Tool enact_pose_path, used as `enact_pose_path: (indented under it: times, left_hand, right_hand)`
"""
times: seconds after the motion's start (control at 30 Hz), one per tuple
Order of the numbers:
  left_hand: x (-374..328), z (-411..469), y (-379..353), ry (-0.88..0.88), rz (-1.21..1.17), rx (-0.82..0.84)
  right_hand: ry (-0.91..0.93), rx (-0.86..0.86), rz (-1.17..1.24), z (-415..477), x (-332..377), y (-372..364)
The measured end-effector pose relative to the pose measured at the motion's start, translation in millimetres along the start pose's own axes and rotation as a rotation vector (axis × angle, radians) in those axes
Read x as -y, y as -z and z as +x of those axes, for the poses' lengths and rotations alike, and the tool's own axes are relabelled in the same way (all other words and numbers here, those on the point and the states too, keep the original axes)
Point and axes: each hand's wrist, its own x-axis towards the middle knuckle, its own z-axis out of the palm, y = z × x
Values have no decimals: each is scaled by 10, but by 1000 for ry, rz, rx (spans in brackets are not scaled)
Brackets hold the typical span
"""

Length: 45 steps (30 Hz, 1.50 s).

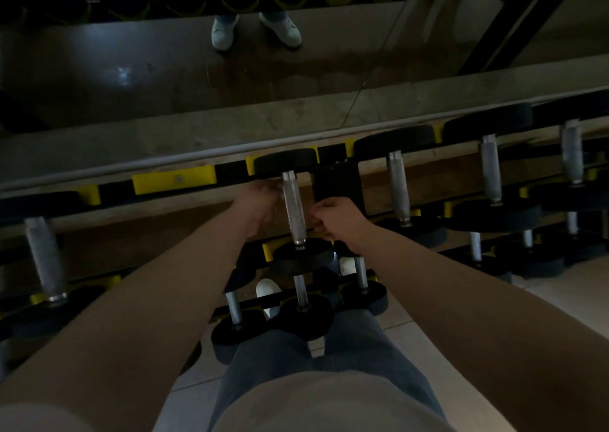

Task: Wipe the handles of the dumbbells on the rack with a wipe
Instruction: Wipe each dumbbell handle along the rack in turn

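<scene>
A dumbbell with a knurled silver handle (293, 207) and black round heads lies on the top tier of the rack (173, 178), straight ahead of me. A thin pale wipe (291, 197) seems to lie wrapped over that handle, hard to make out in the dim light. My left hand (258, 204) is against the handle's left side with its fingers curled at the wipe's edge. My right hand (339, 217) is at the right side, fingers pinched together close to the handle's lower half.
More dumbbells lie on the same tier, to the right (398, 191) (490, 168) and far left (44, 257). Smaller dumbbells (301, 295) fill the lower tiers by my legs. A mirror (131, 69) behind the rack reflects white shoes. Tiled floor (560, 300) shows at the right.
</scene>
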Motion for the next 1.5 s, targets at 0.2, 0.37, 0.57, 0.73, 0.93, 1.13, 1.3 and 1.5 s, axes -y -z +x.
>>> enact_pose_path:
  times: [0.2, 0.37, 0.57, 0.73, 0.93, 1.13, 1.3, 1.5]
  left_hand:
    - [168, -81, -28, 24, 182, 184]
    - [233, -182, 3, -76, 516, 339]
    - [-114, -17, -28, 29, -205, -4]
    - [170, -69, -60, -81, 329, 179]
    - [218, -158, -43, -55, 248, 158]
    - [-1, -55, -20, -71, -136, -95]
    - [483, -343, -24, -157, 412, 165]
    - [221, -274, 39, -144, -98, -66]
  right_hand:
    - [-2, 12, -12, -36, 63, -41]
    - [-18, 25, -36, -48, 86, -39]
    - [-2, 12, -26, -29, 153, -35]
    - [11, 5, 31, -31, 185, -49]
    - [-6, 4, 18, -31, 153, -43]
    - [18, -15, -39, 3, 165, -36]
    - [8, -30, 9, -18, 158, -85]
    - [4, -32, 38, 17, 143, -125]
